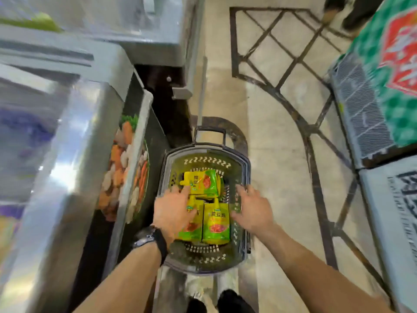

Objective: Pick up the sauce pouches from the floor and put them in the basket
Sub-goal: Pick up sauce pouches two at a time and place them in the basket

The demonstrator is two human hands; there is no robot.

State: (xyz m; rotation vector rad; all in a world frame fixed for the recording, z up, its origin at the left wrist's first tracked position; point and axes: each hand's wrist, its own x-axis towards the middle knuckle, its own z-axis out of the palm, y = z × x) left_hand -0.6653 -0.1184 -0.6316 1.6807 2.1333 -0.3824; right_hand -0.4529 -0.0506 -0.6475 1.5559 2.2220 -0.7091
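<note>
fingers (178, 194) apart on both | left hand (172, 211) over sauce pouches (216, 222) | right hand (253, 208) at basket (247, 168) right rim

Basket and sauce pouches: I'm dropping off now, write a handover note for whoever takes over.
Left hand: open, fingers spread over the near-left pouch in the basket; blur hides whether it touches.
Right hand: open, holding nothing, above the basket's right rim.
Done: three pouches lie in the basket, the far pouch, the near-right pouch and the near-left one.
Left: no pouch shows on the visible floor; check outside this view.
</note>
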